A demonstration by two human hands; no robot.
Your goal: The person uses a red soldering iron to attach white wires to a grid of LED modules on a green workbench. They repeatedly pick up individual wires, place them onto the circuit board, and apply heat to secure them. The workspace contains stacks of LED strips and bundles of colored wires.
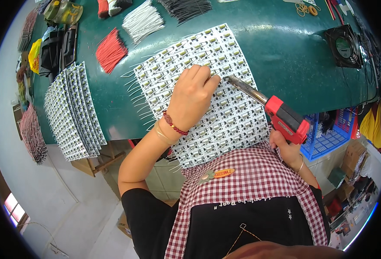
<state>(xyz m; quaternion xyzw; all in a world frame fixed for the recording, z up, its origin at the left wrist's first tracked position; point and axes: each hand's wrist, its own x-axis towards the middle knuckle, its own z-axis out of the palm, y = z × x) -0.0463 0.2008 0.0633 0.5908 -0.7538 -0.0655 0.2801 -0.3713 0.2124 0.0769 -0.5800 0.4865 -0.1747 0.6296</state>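
Note:
A large white panel of small circuit boards (pixel 212 129) lies tilted across the near table edge, with white wires sticking out along its left side. My left hand (pixel 192 91) rests over the panel's middle with its fingers pinched together; whatever is between the fingertips is hidden. In my right hand (pixel 286 150) is a red and black soldering gun (pixel 287 118), gripped by its handle. Its metal barrel slants left over the panel, and the tip is close to my left fingertips.
Bundles of red wires (pixel 111 51), white wires (pixel 143 21) and black wires (pixel 186 8) lie on the green table (pixel 285 56). More board panels (pixel 72 114) lean in a stack at left. A black fan (pixel 344 46) stands at right, above a blue crate (pixel 326 138).

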